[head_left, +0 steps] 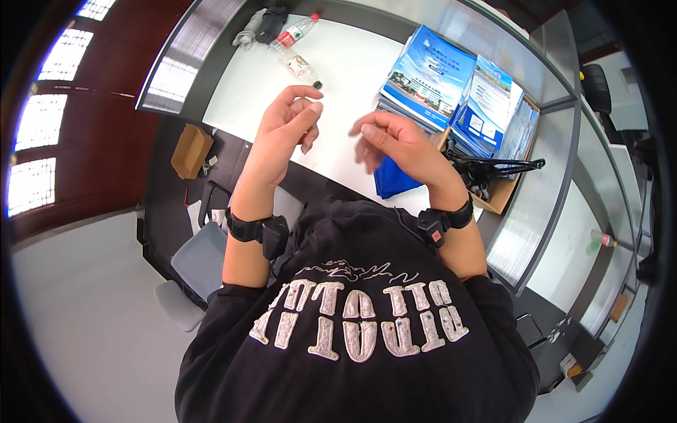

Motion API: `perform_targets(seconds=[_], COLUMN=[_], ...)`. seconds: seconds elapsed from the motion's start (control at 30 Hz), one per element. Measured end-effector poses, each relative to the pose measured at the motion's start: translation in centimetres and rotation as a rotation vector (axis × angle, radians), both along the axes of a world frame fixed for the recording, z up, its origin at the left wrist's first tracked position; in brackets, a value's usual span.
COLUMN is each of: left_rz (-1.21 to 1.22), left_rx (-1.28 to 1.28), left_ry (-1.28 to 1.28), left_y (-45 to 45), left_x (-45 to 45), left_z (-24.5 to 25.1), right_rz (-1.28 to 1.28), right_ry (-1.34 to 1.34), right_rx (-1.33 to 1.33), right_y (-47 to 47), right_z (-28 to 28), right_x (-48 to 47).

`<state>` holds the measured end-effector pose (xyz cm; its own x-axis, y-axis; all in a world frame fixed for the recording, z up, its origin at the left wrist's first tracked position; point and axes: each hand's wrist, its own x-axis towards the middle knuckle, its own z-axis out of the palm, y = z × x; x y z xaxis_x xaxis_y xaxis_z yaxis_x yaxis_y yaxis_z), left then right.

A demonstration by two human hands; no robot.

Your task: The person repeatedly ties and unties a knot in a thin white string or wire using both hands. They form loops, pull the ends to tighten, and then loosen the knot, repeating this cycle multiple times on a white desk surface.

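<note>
Both hands are raised over a white desk (344,58), and each wrist wears a black strap with a small device. My left hand (293,119) holds nothing; its fingers are loosely curled and apart. Just beyond its fingertips lies a clear plastic bottle with a black cap (299,66), and past that a bottle with a red cap and red label (295,31). My right hand (391,138), slightly blurred, is empty too, with thumb and fingers loosely bent. Under and beside it is a folded blue cloth (394,180), partly hidden by the hand.
Stacks of blue printed brochures (431,74) stand at the right, some in a cardboard box (500,198). A black metal stand (484,166) lies against the box. Translucent partitions (539,211) edge the desk. A grey cable bundle (251,29), an open cardboard box (191,152) and a grey chair (203,259) are at left.
</note>
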<state>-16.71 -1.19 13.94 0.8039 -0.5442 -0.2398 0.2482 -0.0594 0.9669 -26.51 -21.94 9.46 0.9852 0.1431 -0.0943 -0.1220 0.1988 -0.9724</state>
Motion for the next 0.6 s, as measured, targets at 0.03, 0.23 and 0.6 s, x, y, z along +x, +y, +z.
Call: perform_targets(seconds=[0.03,0.23,0.6], left_rz=[-0.009,0.027,0.017], left_rx=[0.001,0.375,0.262], left_ry=[-0.051,-0.350,-0.273], left_y=[0.2,4.4,8.2], left_x=[0.0,2.8,11.7], left_z=[0.1,-0.8,-7.1], right_rz=[0.068,-0.352,-0.809], right_ry=[0.113,0.050,-0.013], right_rx=[-0.092,0.074,0.175], right_y=[0.0,-0.1,2.5], right_z=[0.1,-0.2,-2.2], right_x=[0.3,1.2,6.2])
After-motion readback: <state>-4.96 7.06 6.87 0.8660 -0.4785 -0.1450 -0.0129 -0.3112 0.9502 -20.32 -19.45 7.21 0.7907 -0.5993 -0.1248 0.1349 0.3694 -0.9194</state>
